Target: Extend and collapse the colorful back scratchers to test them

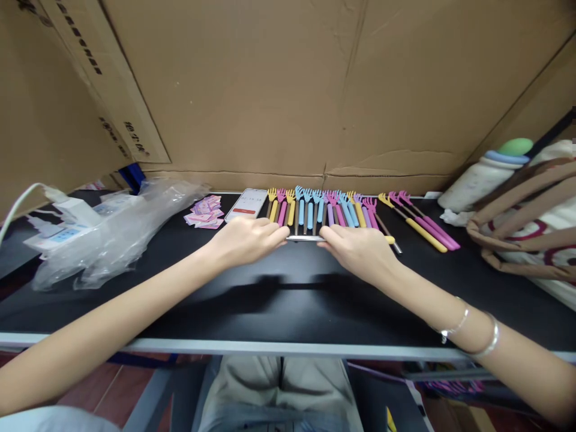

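The left hand (247,240) and right hand (357,249), slightly apart, are both clamped on a metal rod (305,238), held crosswise in front of a row of colourful claw-headed sticks (310,216) on the black worktop (288,321). Left of that row lie a phone (247,202) and printed cards (206,212).

On table (288,324): scratchers (310,216) mid, phone (254,198) just L, then cards (204,213), plastic (135,225) far L; bottle (477,180) R (bag (544,228) beside).

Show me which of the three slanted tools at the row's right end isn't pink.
The yellow one, leftmost of the trio; the other two have pink heads and handles.
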`<move>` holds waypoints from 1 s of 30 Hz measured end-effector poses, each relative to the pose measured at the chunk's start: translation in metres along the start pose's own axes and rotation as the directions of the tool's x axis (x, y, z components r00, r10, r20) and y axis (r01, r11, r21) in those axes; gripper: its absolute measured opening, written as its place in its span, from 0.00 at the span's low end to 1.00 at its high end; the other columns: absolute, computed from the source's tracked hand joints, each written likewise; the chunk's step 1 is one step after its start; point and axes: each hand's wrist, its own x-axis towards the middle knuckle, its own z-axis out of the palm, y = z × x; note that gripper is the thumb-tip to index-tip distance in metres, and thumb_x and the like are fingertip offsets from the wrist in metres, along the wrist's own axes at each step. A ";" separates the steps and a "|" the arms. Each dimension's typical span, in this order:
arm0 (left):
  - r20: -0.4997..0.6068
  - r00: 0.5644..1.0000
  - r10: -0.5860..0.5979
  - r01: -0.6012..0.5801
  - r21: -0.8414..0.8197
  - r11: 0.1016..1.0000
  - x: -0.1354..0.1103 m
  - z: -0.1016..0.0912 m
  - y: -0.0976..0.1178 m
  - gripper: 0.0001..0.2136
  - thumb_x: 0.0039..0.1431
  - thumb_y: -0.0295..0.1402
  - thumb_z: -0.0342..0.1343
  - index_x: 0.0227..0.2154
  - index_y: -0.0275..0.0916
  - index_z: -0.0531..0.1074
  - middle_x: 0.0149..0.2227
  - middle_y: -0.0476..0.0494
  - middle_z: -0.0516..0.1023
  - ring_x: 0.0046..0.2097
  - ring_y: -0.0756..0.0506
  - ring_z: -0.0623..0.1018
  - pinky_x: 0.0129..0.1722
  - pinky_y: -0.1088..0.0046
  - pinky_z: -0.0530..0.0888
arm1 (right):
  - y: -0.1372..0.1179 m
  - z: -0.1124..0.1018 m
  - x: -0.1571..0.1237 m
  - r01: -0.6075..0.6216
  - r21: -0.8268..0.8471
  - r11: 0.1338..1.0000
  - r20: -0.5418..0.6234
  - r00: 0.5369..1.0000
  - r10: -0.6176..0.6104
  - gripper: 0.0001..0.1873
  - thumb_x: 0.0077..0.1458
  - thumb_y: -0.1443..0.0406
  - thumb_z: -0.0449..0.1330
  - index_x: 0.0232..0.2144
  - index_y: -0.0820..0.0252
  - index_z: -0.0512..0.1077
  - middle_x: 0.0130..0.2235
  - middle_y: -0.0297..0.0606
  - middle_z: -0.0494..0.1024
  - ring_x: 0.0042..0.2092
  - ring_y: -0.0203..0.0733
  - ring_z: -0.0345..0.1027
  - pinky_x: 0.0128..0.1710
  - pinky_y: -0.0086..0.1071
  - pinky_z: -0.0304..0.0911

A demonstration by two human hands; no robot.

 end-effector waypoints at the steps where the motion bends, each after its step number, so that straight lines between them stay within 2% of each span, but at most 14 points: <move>1: 0.016 1.000 -0.015 0.015 -0.015 1.000 0.000 0.000 0.002 0.13 0.67 0.32 0.45 0.26 0.38 0.65 0.20 0.50 0.70 0.23 0.51 0.70 0.21 0.74 0.54 | -0.002 0.000 0.001 -0.004 0.003 1.000 0.007 1.000 0.004 0.19 0.66 0.59 0.45 0.28 0.60 0.68 0.22 0.33 0.71 0.21 0.32 0.60 0.22 0.31 0.35; 5: 0.079 0.996 -0.039 0.042 -0.031 0.999 -0.006 0.003 0.003 0.12 0.67 0.32 0.45 0.26 0.38 0.65 0.21 0.50 0.70 0.24 0.51 0.72 0.21 0.73 0.55 | 0.001 0.002 -0.004 0.009 0.064 0.998 0.025 1.000 -0.010 0.18 0.66 0.59 0.45 0.29 0.61 0.68 0.23 0.34 0.72 0.22 0.31 0.61 0.22 0.30 0.36; 8: 0.066 0.997 -0.034 0.035 -0.026 0.999 -0.008 0.005 0.002 0.12 0.66 0.33 0.45 0.27 0.38 0.66 0.22 0.51 0.71 0.25 0.51 0.72 0.22 0.74 0.56 | 0.005 0.006 -0.006 0.018 0.087 0.996 0.012 1.000 -0.019 0.18 0.65 0.59 0.45 0.29 0.61 0.68 0.24 0.34 0.73 0.22 0.31 0.63 0.21 0.29 0.37; 14: 0.081 0.996 -0.027 0.034 -0.085 0.996 -0.007 0.000 -0.004 0.09 0.66 0.33 0.45 0.36 0.39 0.69 0.28 0.50 0.75 0.30 0.50 0.74 0.24 0.75 0.60 | 0.013 0.002 -0.009 0.002 0.071 0.997 -0.035 0.999 0.001 0.18 0.65 0.58 0.46 0.33 0.61 0.70 0.27 0.35 0.77 0.25 0.33 0.66 0.22 0.29 0.41; 18: 0.113 0.994 -0.006 0.022 -0.144 0.989 -0.012 -0.002 -0.010 0.10 0.66 0.34 0.43 0.38 0.40 0.70 0.29 0.49 0.75 0.31 0.51 0.74 0.25 0.76 0.62 | 0.022 0.002 -0.015 0.049 0.129 0.990 0.010 0.999 -0.051 0.18 0.66 0.59 0.44 0.34 0.60 0.71 0.28 0.35 0.78 0.26 0.33 0.68 0.23 0.29 0.45; 23: 0.131 0.991 0.016 0.011 -0.202 0.979 -0.029 0.008 -0.020 0.13 0.66 0.35 0.42 0.39 0.41 0.71 0.29 0.48 0.76 0.31 0.51 0.75 0.26 0.77 0.62 | 0.039 0.013 -0.028 0.082 0.268 0.960 0.073 0.992 -0.105 0.19 0.65 0.55 0.45 0.33 0.59 0.71 0.28 0.34 0.77 0.27 0.32 0.68 0.24 0.27 0.48; 27: 0.223 0.975 -0.023 0.094 -0.312 0.945 -0.041 0.017 -0.020 0.12 0.66 0.36 0.44 0.39 0.40 0.72 0.33 0.48 0.77 0.34 0.51 0.75 0.28 0.77 0.64 | 0.044 0.020 -0.037 0.024 0.401 0.916 0.168 0.981 -0.099 0.17 0.64 0.56 0.47 0.33 0.58 0.70 0.29 0.33 0.77 0.28 0.32 0.69 0.26 0.26 0.51; 30: 0.266 0.964 -0.008 0.110 -0.372 0.922 -0.043 0.020 -0.016 0.12 0.66 0.37 0.44 0.39 0.40 0.72 0.35 0.48 0.77 0.35 0.51 0.75 0.30 0.77 0.64 | 0.043 0.021 -0.038 -0.039 0.464 0.885 0.239 0.967 -0.083 0.14 0.63 0.56 0.49 0.34 0.58 0.70 0.30 0.32 0.77 0.28 0.33 0.68 0.27 0.25 0.53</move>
